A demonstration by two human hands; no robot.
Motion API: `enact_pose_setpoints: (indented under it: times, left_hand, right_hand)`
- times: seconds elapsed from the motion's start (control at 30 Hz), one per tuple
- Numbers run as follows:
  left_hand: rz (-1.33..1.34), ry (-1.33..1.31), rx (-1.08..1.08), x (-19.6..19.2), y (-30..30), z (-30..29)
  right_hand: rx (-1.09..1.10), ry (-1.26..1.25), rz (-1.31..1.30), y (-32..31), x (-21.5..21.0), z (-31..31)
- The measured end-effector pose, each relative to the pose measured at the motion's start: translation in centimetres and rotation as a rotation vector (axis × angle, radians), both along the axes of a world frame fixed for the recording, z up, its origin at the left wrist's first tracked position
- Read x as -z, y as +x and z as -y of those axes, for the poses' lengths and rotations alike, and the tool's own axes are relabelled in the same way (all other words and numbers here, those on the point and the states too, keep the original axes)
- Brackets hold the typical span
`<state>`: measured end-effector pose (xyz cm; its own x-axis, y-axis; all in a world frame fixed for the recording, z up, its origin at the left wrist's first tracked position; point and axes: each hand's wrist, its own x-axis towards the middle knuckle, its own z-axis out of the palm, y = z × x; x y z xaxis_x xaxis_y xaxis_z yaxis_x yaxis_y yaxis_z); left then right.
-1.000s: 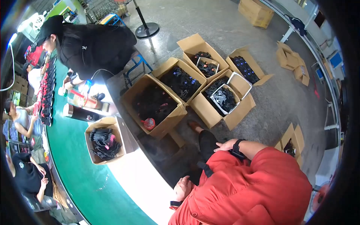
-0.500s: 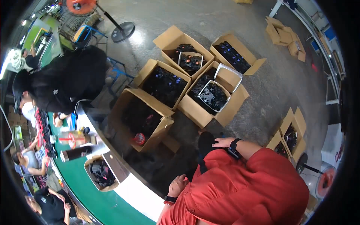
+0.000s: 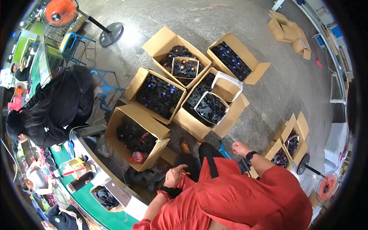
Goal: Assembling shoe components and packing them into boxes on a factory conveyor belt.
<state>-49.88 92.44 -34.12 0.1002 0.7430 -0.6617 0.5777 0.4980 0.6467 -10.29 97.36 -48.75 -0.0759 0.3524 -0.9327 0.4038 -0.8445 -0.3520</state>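
Far left, a co-worker in black [image 3: 57, 103] leans over the counter [image 3: 85, 199], blue-framed stool [image 3: 107, 88] right behind, tight there. Orange fan [image 3: 60, 13] further back, on a round black base. Counter top is green, pale along the near edge; dark flask [image 3: 79, 182] and a small carton [image 3: 117, 191] of black parts sit close to that edge.

Next, nearest carton [image 3: 153, 155] on the floor, hard by the counter edge, open, dark parts [image 3: 130, 132] inside plus a red round item [image 3: 137, 156]. Left hand [image 3: 175, 176] is near it, over the lap, fingers part curled; palm hidden, can't tell if it grips anything. Four more open cartons [image 3: 193, 128] packed close beyond, flaps crowding each other.

Right hand [image 3: 240, 148] is out over open floor, apart from the cartons, loose fist, blue metal bar [image 3: 224, 149] near it.

Floor [image 3: 276, 97] is grey, scuffed, a wide free stretch right of the cluster. Two open cartons [image 3: 301, 128] and a second orange fan [image 3: 327, 186] border it nearby; more cartons [image 3: 281, 30] far back
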Motion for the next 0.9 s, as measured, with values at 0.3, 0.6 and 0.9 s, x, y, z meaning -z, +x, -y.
enact_pose_setpoints:
  times: [0.3,0.6,0.9]
  left_hand:
    - [0.071,-0.008,0.180,4.4,-3.6,-8.2]
    - [0.030,0.009,0.179,11.9,-11.9,-9.3]
    - [-0.137,-0.030,0.402,12.2,-11.2,-9.0]
  right_hand:
    - [0.078,0.030,0.088,-1.4,-3.2,-1.4]
    - [-0.081,-0.007,0.107,-4.0,-6.0,-6.2]
    - [-0.203,0.021,0.239,0.1,-10.4,-6.5]
